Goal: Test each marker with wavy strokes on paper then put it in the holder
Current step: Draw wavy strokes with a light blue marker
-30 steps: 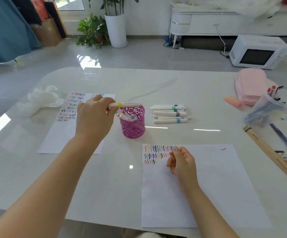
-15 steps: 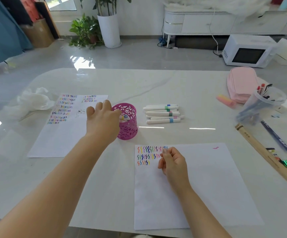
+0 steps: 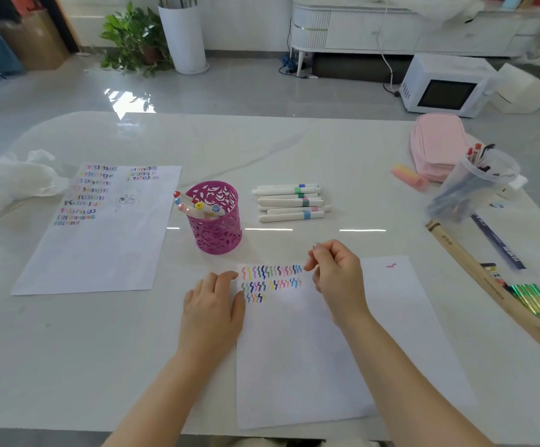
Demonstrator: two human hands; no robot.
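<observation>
A white sheet of paper (image 3: 326, 350) lies in front of me with rows of coloured wavy strokes (image 3: 270, 280) at its top left. My left hand (image 3: 213, 306) rests flat and open on the paper's left edge, holding nothing. My right hand (image 3: 336, 274) hovers over the strokes, fingers loosely curled, nothing visible in it. The pink cut-out holder (image 3: 215, 217) stands behind the paper with several markers in it. A small pile of white markers (image 3: 289, 203) lies to the right of the holder.
A second sheet with strokes (image 3: 101, 227) lies at the left, crumpled tissue (image 3: 17, 182) beyond it. At the right are a pink pencil case (image 3: 436, 146), a clear cup of pens (image 3: 475, 185), a pink eraser (image 3: 409, 177), a wooden ruler (image 3: 475, 275) and green pens (image 3: 533, 300).
My left hand dropped the yellow-banded marker into the holder, then drew back and down onto the paper's left edge. My right hand lifted slightly over the strokes.
</observation>
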